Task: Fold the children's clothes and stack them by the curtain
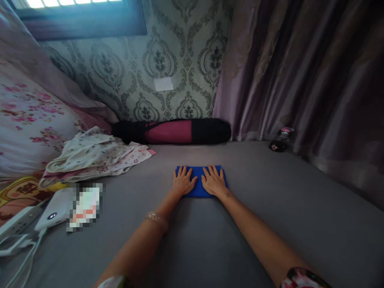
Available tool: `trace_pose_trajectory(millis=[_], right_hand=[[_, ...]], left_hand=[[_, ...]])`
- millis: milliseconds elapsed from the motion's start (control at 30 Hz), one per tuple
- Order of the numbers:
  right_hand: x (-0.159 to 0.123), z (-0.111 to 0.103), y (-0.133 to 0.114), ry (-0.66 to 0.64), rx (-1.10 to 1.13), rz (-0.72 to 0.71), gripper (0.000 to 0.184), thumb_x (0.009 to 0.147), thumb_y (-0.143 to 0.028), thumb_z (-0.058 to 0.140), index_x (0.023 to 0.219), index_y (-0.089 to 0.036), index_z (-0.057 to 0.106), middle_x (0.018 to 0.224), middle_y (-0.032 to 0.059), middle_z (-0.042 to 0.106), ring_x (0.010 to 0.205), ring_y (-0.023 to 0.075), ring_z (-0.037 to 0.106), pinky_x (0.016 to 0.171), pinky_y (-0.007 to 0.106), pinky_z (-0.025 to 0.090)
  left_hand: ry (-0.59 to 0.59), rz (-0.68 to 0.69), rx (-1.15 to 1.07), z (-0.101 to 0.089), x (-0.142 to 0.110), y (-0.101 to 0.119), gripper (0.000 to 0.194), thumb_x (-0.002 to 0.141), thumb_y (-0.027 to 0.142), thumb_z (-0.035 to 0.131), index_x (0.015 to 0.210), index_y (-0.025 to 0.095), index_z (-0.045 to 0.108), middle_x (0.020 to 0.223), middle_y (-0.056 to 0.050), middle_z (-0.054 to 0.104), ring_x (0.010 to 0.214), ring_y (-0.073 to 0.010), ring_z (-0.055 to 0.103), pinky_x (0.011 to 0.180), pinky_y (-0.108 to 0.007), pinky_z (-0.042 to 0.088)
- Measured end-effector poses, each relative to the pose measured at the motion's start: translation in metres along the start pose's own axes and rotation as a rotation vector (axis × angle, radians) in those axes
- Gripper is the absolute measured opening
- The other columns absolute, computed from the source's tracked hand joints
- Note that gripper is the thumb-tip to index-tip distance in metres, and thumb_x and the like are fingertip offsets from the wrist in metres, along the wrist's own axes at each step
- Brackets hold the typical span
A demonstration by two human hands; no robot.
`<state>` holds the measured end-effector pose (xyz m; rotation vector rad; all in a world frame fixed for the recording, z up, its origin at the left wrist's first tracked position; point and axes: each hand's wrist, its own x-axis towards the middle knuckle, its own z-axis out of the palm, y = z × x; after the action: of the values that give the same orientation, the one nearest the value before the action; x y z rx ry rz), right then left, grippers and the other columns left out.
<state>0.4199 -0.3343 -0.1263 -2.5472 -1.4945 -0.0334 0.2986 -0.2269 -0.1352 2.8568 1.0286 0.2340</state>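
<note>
A flat blue rectangle (198, 188), perhaps folded cloth, lies on the grey sheet-covered surface (204, 240) in the middle of the head view. On its left half my left hand (183, 182) rests palm down with the fingers spread. My right hand (213, 181) lies flat on the right half, fingers apart and pointing away from me. Neither hand grips anything. The two thumbs point toward each other, with a strip of blue showing between them. A bracelet circles my left forearm.
A black and dark pink roll (168, 132) lies along the patterned wall. Crumpled printed cloth (93, 154) sits at left, near a white power bank (55, 210), a power strip (18, 224) and cables. A small bottle (280, 140) stands by the curtain (270, 72) at right.
</note>
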Motion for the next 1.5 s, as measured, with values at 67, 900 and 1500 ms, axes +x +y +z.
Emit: trace_pose_trajectory(millis=[67,900,1500], right_hand=[[0.0,0.001,0.0,0.005,-0.004,0.001,0.055,0.095,-0.038,0.025,0.145,-0.017,0.036,0.153,0.0119,0.029,0.142,0.0286,0.017,0.112,0.054,0.005],[0.001,0.004,0.032,0.001,0.037,0.116,0.065,0.095,-0.041,0.017,0.146,-0.003,0.028,0.152,0.0141,0.029,0.14,0.0264,0.021,0.113,0.045,0.016],[0.003,-0.004,-0.001,-0.027,-0.003,-0.057,0.054,0.096,-0.039,0.023,0.145,-0.022,0.036,0.152,0.0084,0.031,0.141,0.0274,0.018,0.112,0.053,0.009]], left_hand=[[-0.006,-0.002,0.008,0.003,0.001,-0.002,0.066,0.092,0.057,0.025,0.145,0.02,0.035,0.154,-0.012,0.026,0.142,-0.033,0.02,0.112,-0.056,0.017],[-0.017,-0.106,-0.063,0.001,-0.001,-0.032,0.065,0.095,0.053,0.019,0.146,0.015,0.03,0.153,-0.014,0.027,0.142,-0.0269,0.024,0.114,-0.049,0.019],[0.02,0.136,0.018,-0.011,0.004,0.01,0.051,0.096,0.038,0.025,0.141,0.018,0.04,0.15,-0.009,0.037,0.14,-0.028,0.027,0.113,-0.051,0.02]])
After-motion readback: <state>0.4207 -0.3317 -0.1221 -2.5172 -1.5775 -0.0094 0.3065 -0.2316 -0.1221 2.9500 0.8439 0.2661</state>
